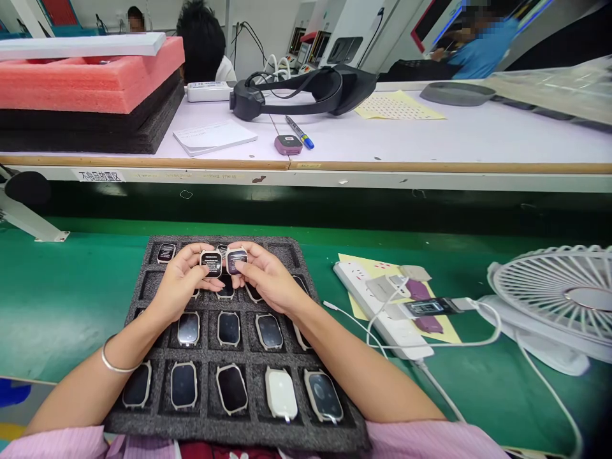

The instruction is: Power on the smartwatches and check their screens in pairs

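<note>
My left hand (178, 280) pinches a strapless smartwatch (211, 263) with a lit screen showing lines of text. Beside it, my right hand (270, 277) holds a second smartwatch (236, 260), also lit, with the thumb over its lower screen. Both are held over the far part of a dark grey foam tray (191, 435). Several more watch bodies lie in its compartments, mostly with dark screens up. One white-faced piece (281, 393) sits in the nearest row. My forearms hide some compartments at the sides.
Right of the tray are a white power strip (356, 280) with cables, a small display device (430, 307) and a white fan (564, 293). A raised shelf (392, 143) behind bears foam stacks (95, 89), a black headset (296, 95), a pen (300, 132) and a purple-cased piece (288, 145). Other people sit beyond.
</note>
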`<state>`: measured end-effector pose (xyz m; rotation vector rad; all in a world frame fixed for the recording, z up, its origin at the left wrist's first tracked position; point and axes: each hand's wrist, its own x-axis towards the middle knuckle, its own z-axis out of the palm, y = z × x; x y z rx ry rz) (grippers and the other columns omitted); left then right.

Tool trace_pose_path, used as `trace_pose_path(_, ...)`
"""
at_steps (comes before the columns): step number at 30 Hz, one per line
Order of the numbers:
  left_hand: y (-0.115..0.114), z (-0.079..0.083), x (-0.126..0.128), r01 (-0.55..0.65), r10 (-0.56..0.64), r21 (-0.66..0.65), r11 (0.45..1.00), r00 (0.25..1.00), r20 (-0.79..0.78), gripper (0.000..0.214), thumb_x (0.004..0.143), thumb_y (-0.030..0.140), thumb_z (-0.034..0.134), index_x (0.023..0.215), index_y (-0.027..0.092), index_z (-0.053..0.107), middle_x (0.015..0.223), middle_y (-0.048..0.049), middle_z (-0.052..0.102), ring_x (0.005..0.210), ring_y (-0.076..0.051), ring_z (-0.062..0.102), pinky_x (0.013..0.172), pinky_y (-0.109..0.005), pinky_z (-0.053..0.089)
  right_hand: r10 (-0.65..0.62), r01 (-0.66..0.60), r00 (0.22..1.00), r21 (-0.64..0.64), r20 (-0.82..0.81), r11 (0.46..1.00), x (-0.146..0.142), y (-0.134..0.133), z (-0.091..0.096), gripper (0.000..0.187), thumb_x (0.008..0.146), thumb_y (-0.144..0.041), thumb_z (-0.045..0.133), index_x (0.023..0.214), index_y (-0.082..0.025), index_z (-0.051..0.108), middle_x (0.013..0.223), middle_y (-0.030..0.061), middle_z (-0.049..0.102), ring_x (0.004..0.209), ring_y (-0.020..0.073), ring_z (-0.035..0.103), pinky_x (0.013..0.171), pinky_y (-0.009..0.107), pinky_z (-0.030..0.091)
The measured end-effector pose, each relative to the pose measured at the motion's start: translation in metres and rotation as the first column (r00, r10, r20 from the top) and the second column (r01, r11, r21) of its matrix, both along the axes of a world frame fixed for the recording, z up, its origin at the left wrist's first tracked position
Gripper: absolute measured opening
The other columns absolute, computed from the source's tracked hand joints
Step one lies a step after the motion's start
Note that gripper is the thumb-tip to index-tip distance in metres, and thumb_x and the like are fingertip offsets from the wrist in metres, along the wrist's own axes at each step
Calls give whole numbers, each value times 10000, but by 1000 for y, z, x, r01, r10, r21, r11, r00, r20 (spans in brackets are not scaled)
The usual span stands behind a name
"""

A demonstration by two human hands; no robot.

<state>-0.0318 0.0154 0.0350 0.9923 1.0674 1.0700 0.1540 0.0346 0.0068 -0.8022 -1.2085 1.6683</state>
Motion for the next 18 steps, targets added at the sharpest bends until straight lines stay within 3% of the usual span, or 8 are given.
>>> trace_pose_path(9, 0, -5, -1, 9, -9, 27, 1000, 1000, -19, 380, 750, 249, 733, 1082, 173, 566, 1080, -65, 707, 626, -151, 743, 649, -317, 651, -5, 5, 1000, 32, 4, 999, 0, -1, -2, 378, 788, -183, 692, 1147, -228, 584, 848, -25, 629, 625, 110, 607, 613, 285, 458)
trace_pose_path(18, 0, -4, 0, 10, -10, 45, 999, 1000, -14, 404, 725, 253, 759, 1069, 174, 564, 1022, -34, 690, 614, -146, 740, 643, -300, 649, 6, -6, 1000, 28, -2, 1000, 0, -1, -2, 394, 780, -180, 707, 1149, -234, 582, 915, -9, 633, 643, 107, 594, 646, 290, 487)
